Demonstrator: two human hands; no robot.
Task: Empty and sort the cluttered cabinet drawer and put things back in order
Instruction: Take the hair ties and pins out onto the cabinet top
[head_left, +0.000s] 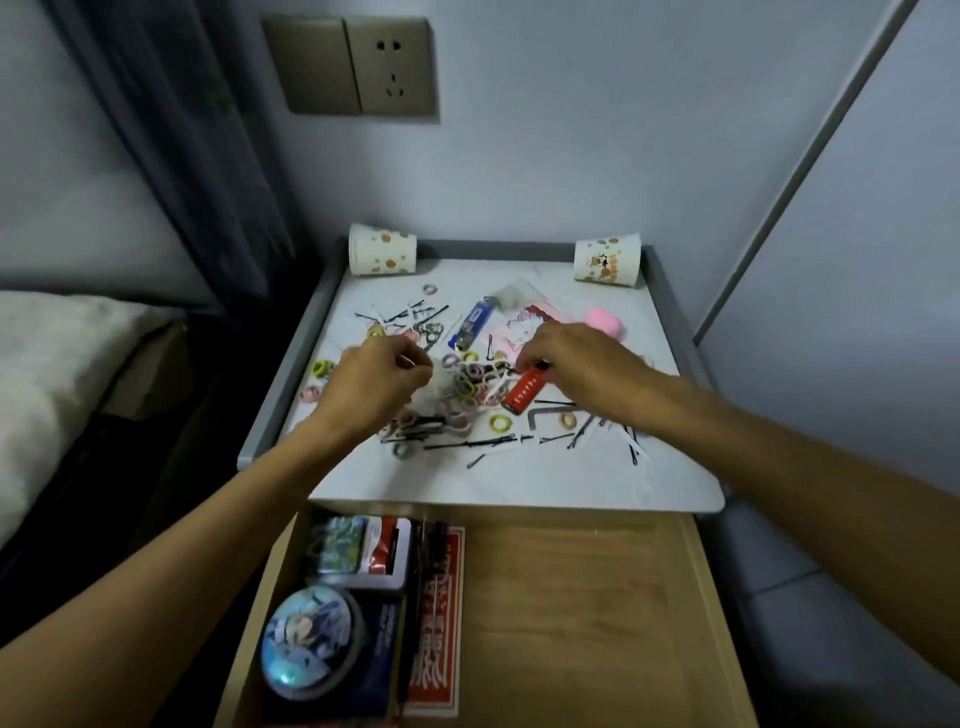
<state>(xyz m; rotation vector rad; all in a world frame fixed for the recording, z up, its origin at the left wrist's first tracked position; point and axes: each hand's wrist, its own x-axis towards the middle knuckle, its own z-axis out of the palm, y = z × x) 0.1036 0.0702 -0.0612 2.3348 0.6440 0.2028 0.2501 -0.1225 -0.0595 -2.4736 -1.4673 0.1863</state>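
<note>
A heap of small coloured hair ties and black hairpins lies spread on the white cabinet top. My left hand hovers at the heap's left side, fingers curled, pinching something thin between thumb and finger. My right hand reaches in from the right, its fingertips pinching a small item just above a red lighter. A blue lighter, a pink printed packet and a pink puff lie behind. Below, the wooden drawer stands pulled out.
Two paper cups lie on their sides at the back corners, one on the left and one on the right. The drawer's left part holds a round blue tin, card boxes and a red packet. A bed is on the left.
</note>
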